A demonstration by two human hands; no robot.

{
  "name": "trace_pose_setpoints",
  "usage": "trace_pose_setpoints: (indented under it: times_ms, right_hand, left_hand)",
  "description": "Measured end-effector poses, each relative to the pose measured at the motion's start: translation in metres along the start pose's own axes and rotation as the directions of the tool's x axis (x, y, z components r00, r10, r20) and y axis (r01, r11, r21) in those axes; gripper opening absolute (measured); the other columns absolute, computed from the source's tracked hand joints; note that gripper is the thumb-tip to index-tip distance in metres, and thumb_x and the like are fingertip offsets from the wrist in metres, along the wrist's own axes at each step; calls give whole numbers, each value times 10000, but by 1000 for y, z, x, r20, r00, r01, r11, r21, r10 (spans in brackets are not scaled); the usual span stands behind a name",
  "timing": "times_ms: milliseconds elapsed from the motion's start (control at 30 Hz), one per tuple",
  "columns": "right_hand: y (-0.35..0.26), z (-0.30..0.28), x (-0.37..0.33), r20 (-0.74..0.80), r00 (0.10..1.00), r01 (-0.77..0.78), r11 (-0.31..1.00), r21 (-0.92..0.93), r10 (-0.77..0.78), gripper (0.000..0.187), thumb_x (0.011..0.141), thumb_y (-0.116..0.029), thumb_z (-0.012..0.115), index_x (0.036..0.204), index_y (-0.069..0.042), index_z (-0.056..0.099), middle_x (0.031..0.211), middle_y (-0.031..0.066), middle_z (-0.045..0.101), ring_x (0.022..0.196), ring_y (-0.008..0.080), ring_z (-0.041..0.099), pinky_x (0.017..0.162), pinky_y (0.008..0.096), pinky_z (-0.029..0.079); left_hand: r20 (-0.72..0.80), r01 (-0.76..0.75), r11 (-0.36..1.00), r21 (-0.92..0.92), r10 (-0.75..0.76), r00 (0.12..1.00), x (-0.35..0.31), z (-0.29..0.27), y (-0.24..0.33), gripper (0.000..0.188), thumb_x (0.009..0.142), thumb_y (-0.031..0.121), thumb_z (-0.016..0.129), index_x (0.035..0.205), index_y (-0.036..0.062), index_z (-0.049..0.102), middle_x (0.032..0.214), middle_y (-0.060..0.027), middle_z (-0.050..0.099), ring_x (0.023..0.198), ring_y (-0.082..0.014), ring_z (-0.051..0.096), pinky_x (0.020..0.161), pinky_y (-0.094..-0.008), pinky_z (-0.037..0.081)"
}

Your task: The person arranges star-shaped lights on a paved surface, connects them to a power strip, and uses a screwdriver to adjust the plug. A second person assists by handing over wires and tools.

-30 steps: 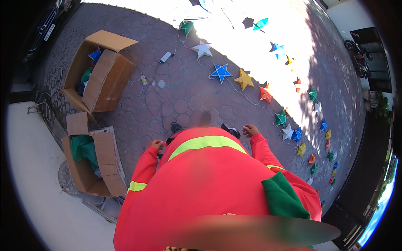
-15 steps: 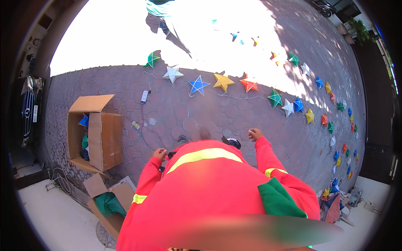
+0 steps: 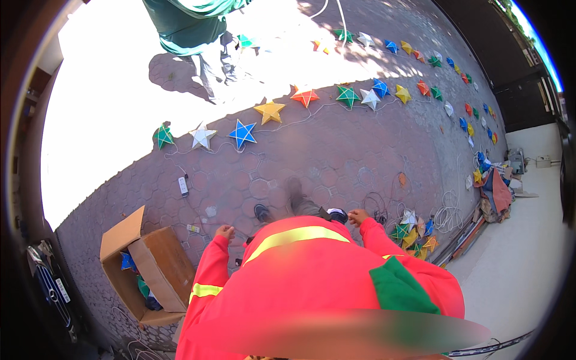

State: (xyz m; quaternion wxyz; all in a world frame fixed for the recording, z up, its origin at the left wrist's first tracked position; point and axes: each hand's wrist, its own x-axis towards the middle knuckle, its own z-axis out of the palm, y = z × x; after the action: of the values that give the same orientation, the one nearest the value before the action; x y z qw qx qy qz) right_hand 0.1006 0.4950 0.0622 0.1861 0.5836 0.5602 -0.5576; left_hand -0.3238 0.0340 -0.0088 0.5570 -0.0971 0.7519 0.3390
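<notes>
Head view: my left hand (image 3: 225,231) is curled into a loose fist in front of my chest. My right hand (image 3: 358,216) is up at the same height with its fingers bent inward. Both look closed around something thin, but the hands are small here and I cannot tell whether a wire actually lies in either one, or how tightly I am pinching.

Both forearms, in orange sleeves, are raised and bent at the elbow, spread about as wide as my shoulders, with the knuckles pointing away from me.

My judgement is that I am working on the wiring of the star lanterns, at the stage of sorting cable, not placing stars. Any further handling calls for keeping the line free of the black cable coil (image 3: 377,207), which lies on the paving just beyond my right hand.

I place everything else from the open cardboard box (image 3: 150,270), which sits just off my left elbow with blue and green pieces inside it.
- A small white controller (image 3: 183,186) lies a little beyond the box.
- Further out from the box runs the row of lanterns, among them a blue star lantern (image 3: 242,133) with a yellow star lantern (image 3: 269,111) beside it.
- Well across from the box, past my right hand, is a heap of loose star lanterns (image 3: 411,231).
- Far beyond the box, another person in green (image 3: 192,24) stands in the sun.
</notes>
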Motion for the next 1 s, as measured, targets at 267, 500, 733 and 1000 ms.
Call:
trace_pose_setpoints:
  times_ms: [267,500,733,1000]
  right_hand:
    - [41,13,-40,-130,992,37,979,198,-11,292,890,-303,618,1100,-104,650,805,-7,621,618,91,536,522,268,457]
    - [86,-24,-12,-82,996,64,961,267,-43,301,873,-277,640,1096,-75,639,816,13,636,625,103,565,513,267,447]
    - [133,-106,43,-150,988,34,891,452,39,255,901,-300,617,1067,-106,626,850,5,629,645,102,577,520,262,446]
    - [156,-196,56,-282,960,159,810,565,8,275,892,-295,624,1090,-104,619,857,5,636,648,102,581,521,275,442]
  left_hand:
    - [97,-33,929,368,-3,995,15,16,54,379,915,317,621,1215,102,538,989,-63,682,830,-177,655,662,-364,528]
    - [74,-110,920,376,89,993,21,78,140,348,899,316,636,1163,95,590,955,-49,681,777,-150,638,601,-315,502]
    - [118,-174,899,401,138,983,-5,179,200,355,896,315,636,1163,84,595,958,-48,683,774,-150,638,594,-293,496]
    - [234,-343,589,731,256,938,-16,284,257,374,889,294,635,1178,58,624,943,-86,705,766,-159,677,638,-328,554]
